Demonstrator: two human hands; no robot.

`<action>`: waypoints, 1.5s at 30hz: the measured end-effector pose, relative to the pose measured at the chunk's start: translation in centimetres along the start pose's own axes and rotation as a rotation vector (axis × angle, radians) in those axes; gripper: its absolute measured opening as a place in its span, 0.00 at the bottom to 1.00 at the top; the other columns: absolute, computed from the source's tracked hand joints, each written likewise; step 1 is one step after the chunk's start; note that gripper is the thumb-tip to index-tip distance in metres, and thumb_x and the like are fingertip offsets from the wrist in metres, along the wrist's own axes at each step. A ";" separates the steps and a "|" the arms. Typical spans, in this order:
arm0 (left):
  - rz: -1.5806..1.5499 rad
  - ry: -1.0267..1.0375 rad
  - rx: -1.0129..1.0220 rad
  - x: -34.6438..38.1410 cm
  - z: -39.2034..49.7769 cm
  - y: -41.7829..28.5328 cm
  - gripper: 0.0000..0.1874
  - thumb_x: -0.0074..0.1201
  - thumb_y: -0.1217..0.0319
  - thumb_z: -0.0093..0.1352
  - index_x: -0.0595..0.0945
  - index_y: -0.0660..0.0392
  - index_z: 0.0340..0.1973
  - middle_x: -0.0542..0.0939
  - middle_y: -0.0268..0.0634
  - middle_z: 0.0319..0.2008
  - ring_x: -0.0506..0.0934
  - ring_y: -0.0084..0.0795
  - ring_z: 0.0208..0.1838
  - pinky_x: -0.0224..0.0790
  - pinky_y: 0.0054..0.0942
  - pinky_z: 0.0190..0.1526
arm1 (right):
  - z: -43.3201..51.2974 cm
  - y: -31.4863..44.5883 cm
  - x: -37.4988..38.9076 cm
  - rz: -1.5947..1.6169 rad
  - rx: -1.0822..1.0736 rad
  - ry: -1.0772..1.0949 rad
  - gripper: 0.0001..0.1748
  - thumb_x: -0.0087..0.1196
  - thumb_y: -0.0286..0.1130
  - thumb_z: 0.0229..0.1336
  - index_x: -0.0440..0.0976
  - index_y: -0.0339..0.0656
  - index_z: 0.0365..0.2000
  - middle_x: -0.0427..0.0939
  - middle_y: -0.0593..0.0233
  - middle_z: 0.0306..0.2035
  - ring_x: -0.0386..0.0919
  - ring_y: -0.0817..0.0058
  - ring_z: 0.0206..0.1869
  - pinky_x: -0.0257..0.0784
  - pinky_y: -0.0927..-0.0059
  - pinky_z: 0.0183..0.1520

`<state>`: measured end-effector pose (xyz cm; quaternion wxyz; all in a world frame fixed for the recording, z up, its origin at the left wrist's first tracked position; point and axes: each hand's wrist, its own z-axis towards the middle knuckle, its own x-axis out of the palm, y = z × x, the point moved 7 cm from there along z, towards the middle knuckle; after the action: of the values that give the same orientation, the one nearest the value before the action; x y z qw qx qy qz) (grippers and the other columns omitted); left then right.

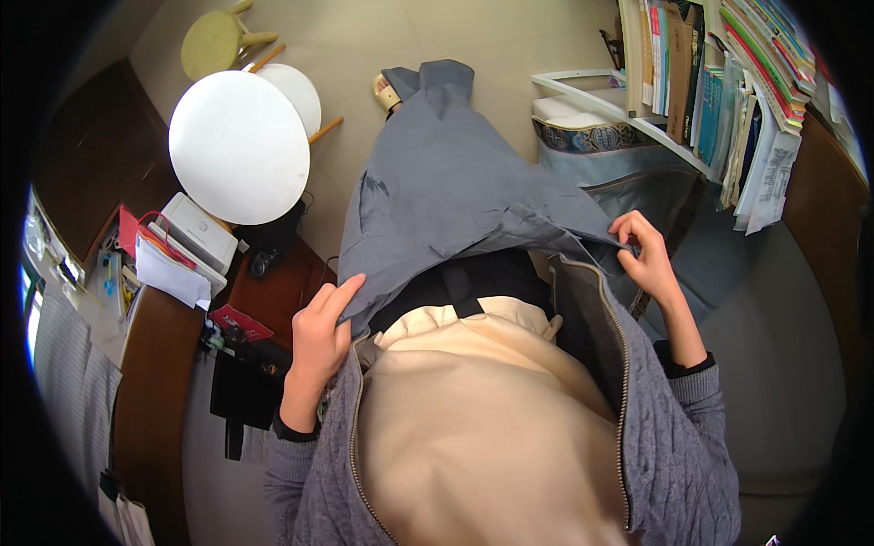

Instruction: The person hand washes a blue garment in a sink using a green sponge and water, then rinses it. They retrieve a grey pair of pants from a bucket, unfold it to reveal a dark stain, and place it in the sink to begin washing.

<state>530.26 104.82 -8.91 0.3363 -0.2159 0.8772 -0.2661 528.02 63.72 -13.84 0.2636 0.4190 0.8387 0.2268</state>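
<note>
A large piece of grey cloth [444,170], perhaps a garment, hangs in front of my body from waist height down towards the floor. My left hand [321,334] is at the picture's left, pinching the cloth's upper edge between thumb and fingers. On the other side my right hand [642,252] grips the opposite corner of that edge. Between the hands the edge sags, and black clothing with a dark strap [462,290] shows behind it. I wear an open grey knitted zip jacket [676,450] over a beige top [478,423]. One sandalled foot [386,93] shows beside the cloth.
Round white stools [239,147] and a yellowish stool [212,44] stand at upper left. Below them are a white printer [198,232], papers and a reddish-brown wooden surface [273,290]. At right, a white shelf [635,123] holds books, beside a light blue upholstered chair [587,157].
</note>
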 end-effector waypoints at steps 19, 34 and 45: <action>-0.037 -0.107 -0.049 -0.6 4.9 1.5 0.07 0.55 0.78 0.56 0.73 0.66 0.27 0.73 0.45 0.26 0.72 0.41 0.24 0.63 0.28 0.27 | 11.3 10.7 -1.8 0.444 -0.546 -0.545 0.14 0.41 0.11 0.50 0.70 0.34 0.37 0.74 0.64 0.39 0.73 0.82 0.40 0.69 0.80 0.40; -0.891 0.068 0.016 3.0 8.2 -8.6 0.08 0.50 0.75 0.67 0.79 0.66 0.39 0.79 0.40 0.34 0.75 0.22 0.35 0.69 0.22 0.36 | 5.2 19.7 5.3 -0.253 -0.416 0.109 0.32 0.67 0.38 0.37 0.69 0.41 0.46 0.74 0.60 0.30 0.74 0.64 0.25 0.69 0.67 0.27; -0.422 -0.126 0.140 -0.5 6.7 -3.4 0.02 0.53 0.81 0.61 0.78 0.66 0.29 0.78 0.42 0.31 0.78 0.30 0.34 0.71 0.24 0.37 | 2.2 17.6 5.7 -0.192 -0.697 -0.083 0.19 0.60 0.26 0.30 0.72 0.41 0.32 0.66 0.60 0.23 0.71 0.61 0.24 0.65 0.66 0.26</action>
<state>536.06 100.36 -10.83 0.3416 -0.3868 0.7693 -0.3768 536.81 78.41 -6.37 0.4445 0.2323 0.7350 0.4563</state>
